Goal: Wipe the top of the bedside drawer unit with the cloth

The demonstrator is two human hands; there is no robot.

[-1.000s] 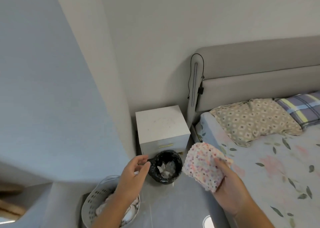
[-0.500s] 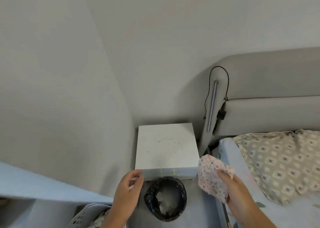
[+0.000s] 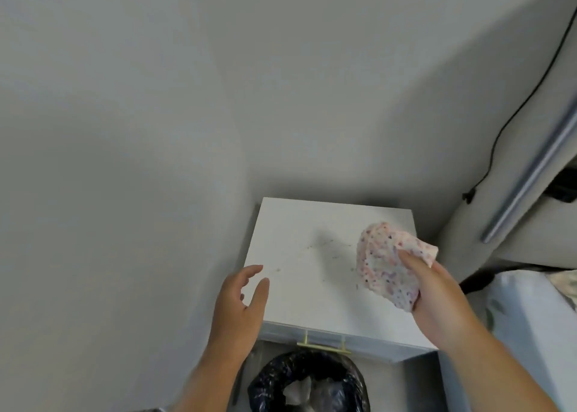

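Speckled cloth [image 3: 387, 264] gripped by right fingers [image 3: 412, 260]

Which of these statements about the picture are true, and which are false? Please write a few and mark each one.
1. The right hand holds the cloth. True.
2. The left hand holds a spray bottle. False: it is open and holds nothing.
3. Small dark specks lie on the top of the drawer unit. True.
4. The bin stands on the drawer unit. False: it stands on the floor in front of it.
5. The drawer has a gold handle. True.
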